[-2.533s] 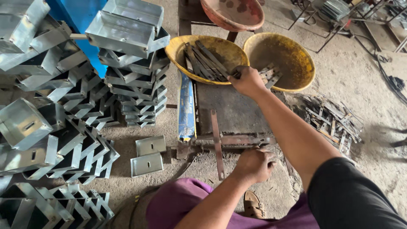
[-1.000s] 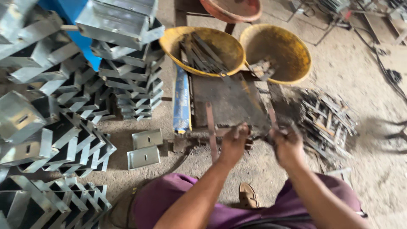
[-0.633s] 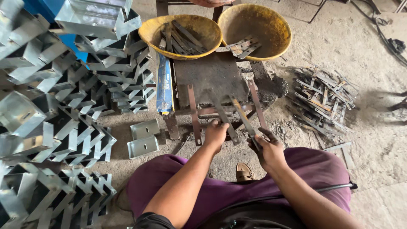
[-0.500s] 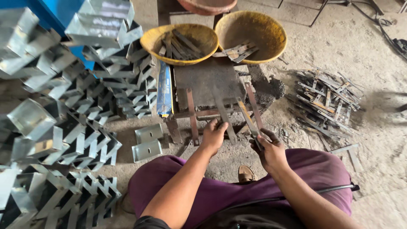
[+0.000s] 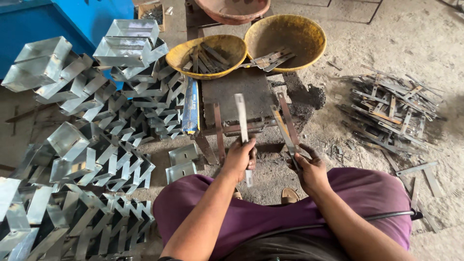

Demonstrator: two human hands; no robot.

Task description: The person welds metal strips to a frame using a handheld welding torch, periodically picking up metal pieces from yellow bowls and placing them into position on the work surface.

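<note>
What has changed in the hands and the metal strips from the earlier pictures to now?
The right hand, which earlier reached out to the yellow bowls, has come back near the lap and grips a rusty strip. The left hand, earlier low on the small bench, now holds a pale metal strip upright. The bowls, the folded metal boxes and the strip pile stayed.

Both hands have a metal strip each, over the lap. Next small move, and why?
Probably lay the left hand's pale strip down flat on the dark work plate. That strip already points up over the plate, held at its lower end, while the right hand holds a rusty strip beside it. The plate's middle looks bare, so there seems room.
</note>
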